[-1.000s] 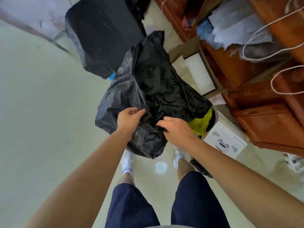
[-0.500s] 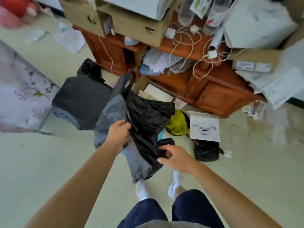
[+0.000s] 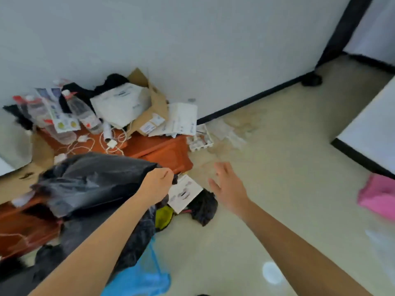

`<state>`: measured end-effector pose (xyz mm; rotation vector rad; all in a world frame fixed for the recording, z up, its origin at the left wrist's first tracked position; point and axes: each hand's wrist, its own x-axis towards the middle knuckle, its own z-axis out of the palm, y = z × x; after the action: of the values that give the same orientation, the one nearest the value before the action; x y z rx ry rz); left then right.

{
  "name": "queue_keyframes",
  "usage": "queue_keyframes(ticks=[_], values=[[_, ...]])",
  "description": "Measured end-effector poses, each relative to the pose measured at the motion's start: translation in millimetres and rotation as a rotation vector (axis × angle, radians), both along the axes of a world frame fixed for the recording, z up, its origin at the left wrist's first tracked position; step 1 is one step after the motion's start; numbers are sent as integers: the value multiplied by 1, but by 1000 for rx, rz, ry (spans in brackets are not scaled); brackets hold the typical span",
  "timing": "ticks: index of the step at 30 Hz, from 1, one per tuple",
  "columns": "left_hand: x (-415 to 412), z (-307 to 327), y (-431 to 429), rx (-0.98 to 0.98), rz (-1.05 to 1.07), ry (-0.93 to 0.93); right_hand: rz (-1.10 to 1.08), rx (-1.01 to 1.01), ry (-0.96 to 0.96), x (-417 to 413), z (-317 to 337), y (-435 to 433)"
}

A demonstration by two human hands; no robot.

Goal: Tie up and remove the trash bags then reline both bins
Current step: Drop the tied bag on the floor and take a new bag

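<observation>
While the left hand (image 3: pixel 157 184) grips the black trash bag (image 3: pixel 94 180), the right hand (image 3: pixel 229 189) reaches forward, fingers spread.

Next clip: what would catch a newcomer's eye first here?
The left hand grips a big black trash bag at centre left, while the right hand hangs open over the floor beside it. Behind them, a low wooden cabinet against the wall is heaped with bottles, boxes and white cables.
</observation>
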<state>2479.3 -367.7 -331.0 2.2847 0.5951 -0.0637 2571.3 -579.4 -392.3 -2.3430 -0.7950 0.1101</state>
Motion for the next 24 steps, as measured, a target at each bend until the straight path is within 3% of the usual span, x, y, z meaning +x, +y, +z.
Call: queue_keyframes(ticks=[7,11,18,21,24], values=[[151,26,-300,-70,-618,13,-185,-131,12,75,20,-283],[202,48,-478,-100,-955,-12,-399,-118,14,105,32,-437],[275,45,-669,-217,-1242,-23,-865,-90,47,130,40,-642],[322,29,-723,-88,-1297,-45,-1118,16,123,137,36,-698],[371,12,-780,272,-1417,-205,-1243,1,130,149,32,-744]])
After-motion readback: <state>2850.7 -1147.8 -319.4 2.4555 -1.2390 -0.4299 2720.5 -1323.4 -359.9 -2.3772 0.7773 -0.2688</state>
